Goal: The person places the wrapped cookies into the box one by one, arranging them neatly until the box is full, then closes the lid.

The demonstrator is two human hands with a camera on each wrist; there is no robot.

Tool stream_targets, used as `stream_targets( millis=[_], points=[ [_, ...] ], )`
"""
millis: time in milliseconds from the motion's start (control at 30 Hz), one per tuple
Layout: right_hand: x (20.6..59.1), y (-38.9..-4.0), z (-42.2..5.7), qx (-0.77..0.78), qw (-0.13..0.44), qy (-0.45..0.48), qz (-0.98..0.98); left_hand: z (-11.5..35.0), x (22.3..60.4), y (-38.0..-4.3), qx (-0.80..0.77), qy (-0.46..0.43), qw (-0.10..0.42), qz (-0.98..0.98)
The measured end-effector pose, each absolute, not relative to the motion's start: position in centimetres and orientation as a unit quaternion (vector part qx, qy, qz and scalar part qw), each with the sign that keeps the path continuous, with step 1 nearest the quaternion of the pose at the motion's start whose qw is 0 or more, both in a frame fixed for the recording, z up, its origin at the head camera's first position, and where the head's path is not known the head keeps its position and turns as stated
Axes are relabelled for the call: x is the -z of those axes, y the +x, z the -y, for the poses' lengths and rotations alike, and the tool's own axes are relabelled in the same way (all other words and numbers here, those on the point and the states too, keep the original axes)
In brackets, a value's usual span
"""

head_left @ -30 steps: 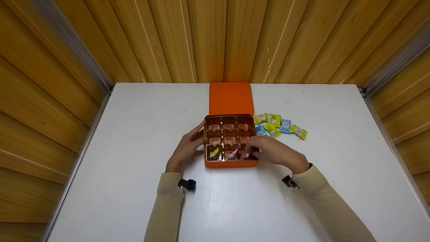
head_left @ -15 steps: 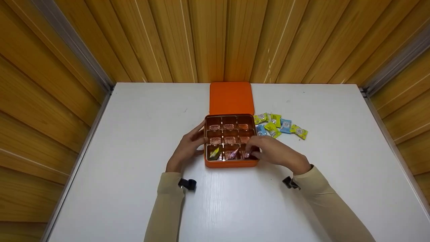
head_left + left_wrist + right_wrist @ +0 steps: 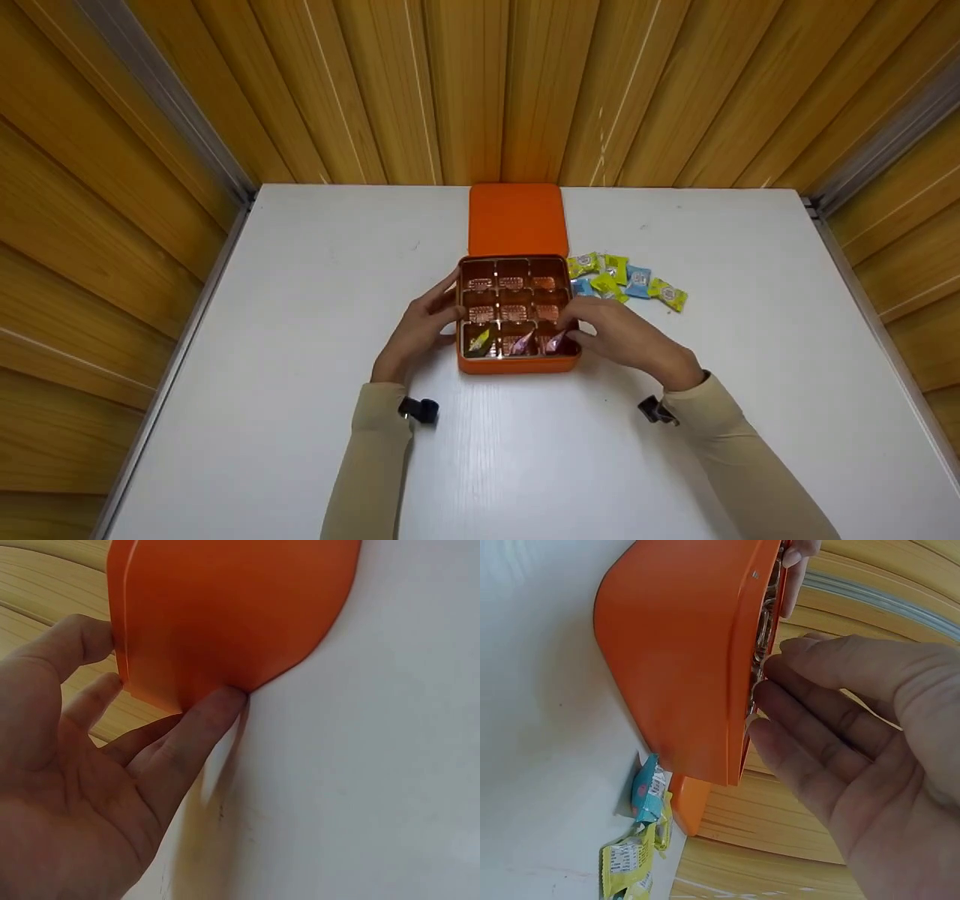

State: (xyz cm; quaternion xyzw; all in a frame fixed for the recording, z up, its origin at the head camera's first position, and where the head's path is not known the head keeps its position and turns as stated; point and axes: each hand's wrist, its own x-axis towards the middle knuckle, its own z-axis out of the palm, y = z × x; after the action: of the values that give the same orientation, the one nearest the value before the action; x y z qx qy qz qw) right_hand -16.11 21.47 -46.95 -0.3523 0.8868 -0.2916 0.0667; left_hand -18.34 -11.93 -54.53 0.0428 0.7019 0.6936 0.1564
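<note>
Touching the orange box [image 3: 518, 366] — left hand [image 3: 417, 330], loose-fingered; right hand [image 3: 624, 336], fingers relaxed, tips (near pink sweet [image 3: 553, 345]) partly hidden.

- The right hand [image 3: 622, 331] has shifted slightly rightward, its fingertips drawn back from the box's lower-right compartment.
- There, the pink wrapped candy [image 3: 554, 343] now shows more fully.
- Right of frame centre, the hand covers more of one blue candy [image 3: 581, 287].

The orange box [image 3: 517, 366] looks of smooth painted metal, its inner tray [image 3: 512, 283] of thin glossy plastic, and the candy wrappers [image 3: 639, 281] of shiny plastic film.
</note>
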Motion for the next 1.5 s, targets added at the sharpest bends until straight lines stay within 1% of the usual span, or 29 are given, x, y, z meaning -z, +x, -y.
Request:
stream_targets(
  millis=[67,300,633,933,1167,1500],
  points=[
    [47.1,-16.2,-21.7,0.289,0.06,-0.348,-0.89,11.9,54.5,-18.4,-0.695,0.04,0.158,-0.7],
    [47.2,-16.0,-22.6,0.293,0.069,-0.315,-0.9,11.9,54.6,-18.4,-0.694,0.027,0.158,-0.702],
    [47.9,-16.2,-24.2,0.295,0.023,-0.314,-0.902,11.9,54.8,-18.5,-0.698,0.018,0.164,-0.697],
    [48.1,-16.4,-25.7,0.303,0.042,-0.263,-0.915,11.9,54.7,-18.5,-0.701,0.03,0.16,-0.694],
    [48.4,-16.7,-27.0,0.307,0.021,-0.25,-0.918,11.9,54.7,-18.5,-0.703,0.029,0.159,-0.692],
    [48.6,-17.3,-28.7,0.297,0.007,-0.208,-0.932,11.8,54.6,-18.4,-0.694,0.027,0.156,-0.702]
  ],
)
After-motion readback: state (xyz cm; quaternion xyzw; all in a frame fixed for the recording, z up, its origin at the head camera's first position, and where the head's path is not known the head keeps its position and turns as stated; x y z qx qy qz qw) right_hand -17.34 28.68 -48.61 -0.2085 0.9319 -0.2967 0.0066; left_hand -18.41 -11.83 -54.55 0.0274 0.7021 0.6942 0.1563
